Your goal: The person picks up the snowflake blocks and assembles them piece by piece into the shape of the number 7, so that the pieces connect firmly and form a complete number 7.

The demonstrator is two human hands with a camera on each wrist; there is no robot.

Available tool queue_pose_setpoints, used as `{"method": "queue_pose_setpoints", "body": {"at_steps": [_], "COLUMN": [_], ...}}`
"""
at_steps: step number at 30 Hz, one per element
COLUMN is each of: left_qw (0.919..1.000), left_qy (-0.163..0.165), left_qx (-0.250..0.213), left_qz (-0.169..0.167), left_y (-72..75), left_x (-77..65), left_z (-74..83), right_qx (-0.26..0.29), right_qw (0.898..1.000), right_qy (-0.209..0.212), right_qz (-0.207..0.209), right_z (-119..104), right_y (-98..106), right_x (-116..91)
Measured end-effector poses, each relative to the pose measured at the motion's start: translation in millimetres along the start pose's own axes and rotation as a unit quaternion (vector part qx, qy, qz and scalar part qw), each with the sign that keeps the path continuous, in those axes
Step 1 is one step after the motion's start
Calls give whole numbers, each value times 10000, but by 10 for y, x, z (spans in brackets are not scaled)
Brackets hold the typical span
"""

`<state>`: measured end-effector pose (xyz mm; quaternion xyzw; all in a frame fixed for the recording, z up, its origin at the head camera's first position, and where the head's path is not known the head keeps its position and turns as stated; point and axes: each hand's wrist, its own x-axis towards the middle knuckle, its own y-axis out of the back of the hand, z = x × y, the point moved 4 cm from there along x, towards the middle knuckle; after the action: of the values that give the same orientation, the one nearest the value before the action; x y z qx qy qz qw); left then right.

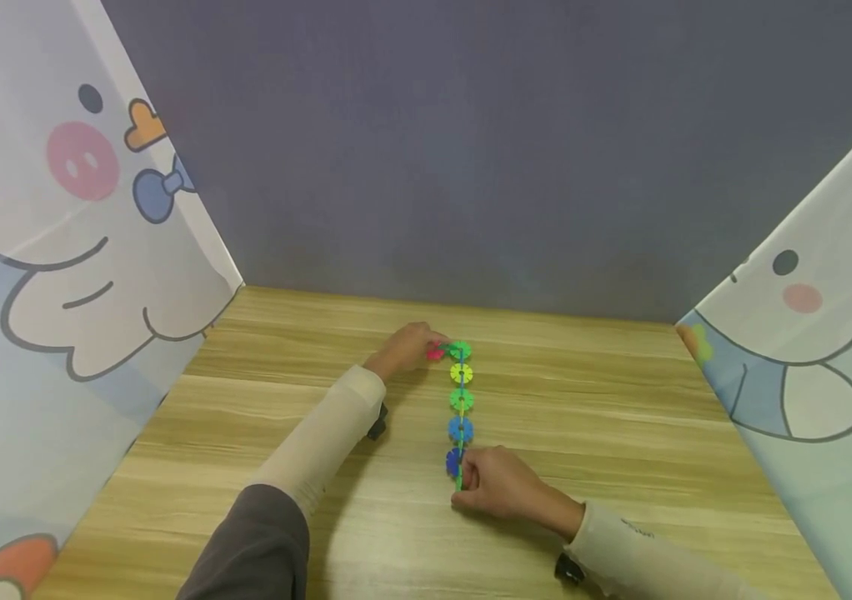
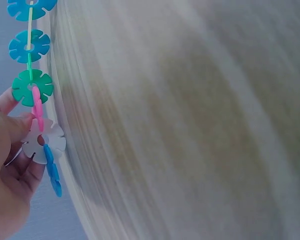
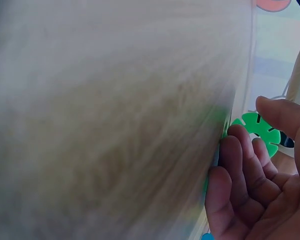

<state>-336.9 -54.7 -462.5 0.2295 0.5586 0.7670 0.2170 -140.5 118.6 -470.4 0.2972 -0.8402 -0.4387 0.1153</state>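
A chain of notched plastic discs (image 1: 461, 400) runs front to back over the wooden table, its flat green, yellow and blue discs linked by others standing on edge. At the far end my left hand (image 1: 407, 346) pinches the chain beside a pinkish-red disc (image 1: 435, 351). The left wrist view puts its thumb and fingers around a pale disc (image 2: 58, 142), with a blue disc (image 2: 53, 175) hanging from it on edge. My right hand (image 1: 504, 483) is at the near end, by a dark blue disc (image 1: 453, 462). Between its thumb and curled fingers is an upright green disc (image 3: 262, 131).
The wood-grain table (image 1: 583, 400) meets a plain grey panel (image 1: 433, 167) at the back. Cartoon-printed sheets (image 1: 28, 275) enclose it on the left and right. A small black device (image 1: 568, 568) sits beneath the right wrist.
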Motion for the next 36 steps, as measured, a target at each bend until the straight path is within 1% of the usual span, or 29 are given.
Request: {"method": "queue_pose_setpoints", "body": {"at_steps": [6, 9, 12, 15, 18, 21, 24, 27, 29, 31, 33, 36], "left_qw": [9990, 9985, 9976, 9961, 9953, 9955, 9968, 9976, 9970, 9952, 9921, 9895], "left_qy": [284, 272, 293, 431, 555, 626, 538, 370, 322, 419, 572, 771], "left_qx": [-259, -321, -384, -453, -414, -271, 21, 272, 402, 465, 592, 699], "left_qz": [-240, -363, -496, -615, -674, -661, -585, -527, -579, -754, -945, -1007], "left_y": [-2, 19, 82, 207, 369, 540, 686, 778, 799, 775, 689, 486], "left_x": [-3, -13, -44, -104, -199, -339, -510, -686, -787, -875, -943, -1026], "left_z": [-2, 16, 45, 75, 100, 135, 204, 313, 395, 463, 501, 503], "right_qx": [41, 93, 257, 374, 278, 87, -149, -400, -624, -906, -1296, -1725], "right_qw": [9999, 9998, 9990, 9984, 9991, 9998, 9998, 9987, 9968, 9934, 9884, 9827], "right_qy": [-74, -54, -7, 70, 137, 138, 129, 214, 341, 517, 613, 558], "right_qz": [-119, -193, -352, -424, -289, -108, 35, 245, 378, 479, 506, 377], "right_z": [32, 51, 67, 75, 74, 58, 46, 73, 114, 165, 248, 407], "right_y": [-6, 5, 44, 144, 301, 490, 668, 815, 880, 915, 895, 777], "right_x": [-3, -1, 0, 23, 73, 134, 197, 253, 290, 324, 365, 396]}}
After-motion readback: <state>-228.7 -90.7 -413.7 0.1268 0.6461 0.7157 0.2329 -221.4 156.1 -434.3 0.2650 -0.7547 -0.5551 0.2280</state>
